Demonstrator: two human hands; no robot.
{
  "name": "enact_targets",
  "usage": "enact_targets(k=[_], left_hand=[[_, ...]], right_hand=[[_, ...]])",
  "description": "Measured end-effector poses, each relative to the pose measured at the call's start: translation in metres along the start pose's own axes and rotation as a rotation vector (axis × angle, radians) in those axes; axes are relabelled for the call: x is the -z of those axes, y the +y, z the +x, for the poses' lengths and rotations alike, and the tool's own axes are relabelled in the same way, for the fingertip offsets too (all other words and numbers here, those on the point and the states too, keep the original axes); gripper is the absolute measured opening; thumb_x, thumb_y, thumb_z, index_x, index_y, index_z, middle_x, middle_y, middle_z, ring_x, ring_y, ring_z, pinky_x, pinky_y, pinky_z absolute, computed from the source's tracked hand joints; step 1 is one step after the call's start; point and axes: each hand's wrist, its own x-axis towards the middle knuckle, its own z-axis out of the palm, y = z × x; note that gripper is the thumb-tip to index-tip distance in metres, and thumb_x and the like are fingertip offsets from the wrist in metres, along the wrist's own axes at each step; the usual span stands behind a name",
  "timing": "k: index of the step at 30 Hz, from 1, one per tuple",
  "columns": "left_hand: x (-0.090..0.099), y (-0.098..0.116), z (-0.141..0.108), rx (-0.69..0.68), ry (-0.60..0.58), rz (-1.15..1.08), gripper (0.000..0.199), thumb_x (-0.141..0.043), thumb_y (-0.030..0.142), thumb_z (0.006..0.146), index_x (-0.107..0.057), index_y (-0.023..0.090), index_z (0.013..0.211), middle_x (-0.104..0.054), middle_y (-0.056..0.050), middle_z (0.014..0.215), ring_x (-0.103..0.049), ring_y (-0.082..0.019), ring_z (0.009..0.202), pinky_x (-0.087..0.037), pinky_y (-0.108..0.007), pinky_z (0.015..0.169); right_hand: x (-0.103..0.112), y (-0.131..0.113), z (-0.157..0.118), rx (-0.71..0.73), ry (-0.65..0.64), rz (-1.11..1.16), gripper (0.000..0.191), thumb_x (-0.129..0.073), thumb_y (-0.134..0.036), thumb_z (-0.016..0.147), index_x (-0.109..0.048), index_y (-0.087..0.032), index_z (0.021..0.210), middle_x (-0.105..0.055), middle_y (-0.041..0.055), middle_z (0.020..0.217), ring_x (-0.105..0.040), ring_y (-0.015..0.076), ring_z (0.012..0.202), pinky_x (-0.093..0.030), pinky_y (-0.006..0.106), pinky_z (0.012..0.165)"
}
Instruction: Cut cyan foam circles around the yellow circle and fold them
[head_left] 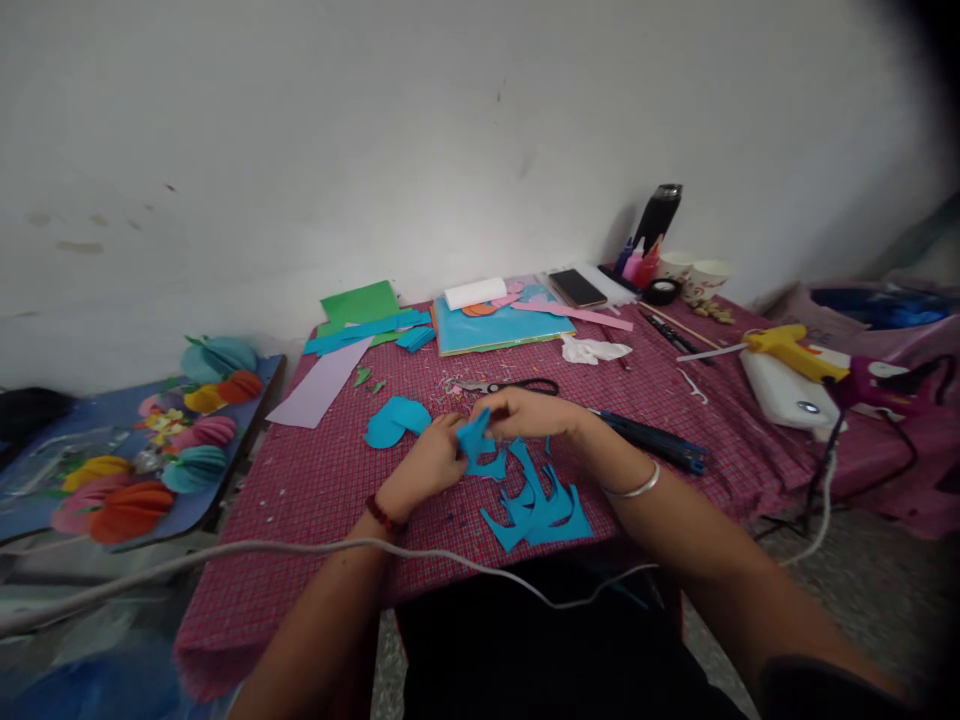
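Between my two hands is a small piece of blue paper, bent or folded. My left hand grips its left side with the fingers closed. On the other side, the fingers of my right hand pinch its upper edge. Cut blue paper circles lie just left of my left hand. Curved blue paper offcuts are spread on the table below my right hand. A pair of scissors rests behind my right hand, its blades pointing left.
Coloured paper sheets lie at the back of the cloth-covered table. To the right are a phone, a black bottle, paper cups and a yellow glue gun. Paper pumpkins sit at left. A white cable crosses in front.
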Motion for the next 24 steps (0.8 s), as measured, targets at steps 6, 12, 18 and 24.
enact_targets(k=[6, 12, 18, 24], left_hand=[[0.008, -0.003, -0.004, -0.003, 0.036, -0.076, 0.05, -0.043, -0.003, 0.061, -0.058, 0.015, 0.106, -0.06, -0.01, 0.108, -0.055, -0.023, 0.104, -0.043, -0.038, 0.092], [0.021, -0.004, -0.005, 0.015, 0.144, -0.188, 0.046, -0.055, 0.005, 0.064, -0.06, 0.019, 0.108, -0.062, -0.008, 0.109, -0.056, -0.024, 0.103, -0.043, -0.041, 0.093], [0.021, -0.01, -0.004, 0.051, 0.209, -0.461, 0.054, -0.046, 0.002, 0.065, -0.052, 0.019, 0.116, -0.059, -0.009, 0.117, -0.056, -0.021, 0.11, -0.043, -0.042, 0.096], [0.017, 0.001, -0.005, -0.003, 0.143, -0.205, 0.038, -0.055, 0.01, 0.071, -0.056, 0.019, 0.107, -0.057, -0.009, 0.114, -0.054, -0.023, 0.107, -0.042, -0.042, 0.095]], right_hand=[[0.02, 0.002, -0.002, -0.045, 0.618, 0.228, 0.019, -0.064, -0.03, 0.07, -0.053, -0.018, 0.08, -0.043, -0.0104, 0.051, -0.031, 0.0046, 0.037, -0.019, 0.018, 0.035], [0.021, 0.01, 0.0, -0.044, 0.552, 0.269, 0.025, -0.063, -0.039, 0.072, -0.052, -0.017, 0.073, -0.042, -0.0089, 0.052, -0.031, 0.0041, 0.039, -0.021, 0.018, 0.037], [0.021, 0.007, 0.0, -0.057, 0.63, 0.338, 0.027, -0.066, -0.041, 0.07, -0.053, -0.017, 0.073, -0.05, -0.0061, 0.058, -0.043, 0.0065, 0.048, -0.034, 0.017, 0.045], [0.021, 0.008, 0.001, -0.052, 0.629, 0.36, 0.026, -0.066, -0.04, 0.07, -0.054, -0.017, 0.073, -0.051, -0.0056, 0.059, -0.046, 0.0066, 0.051, -0.038, 0.017, 0.047]])
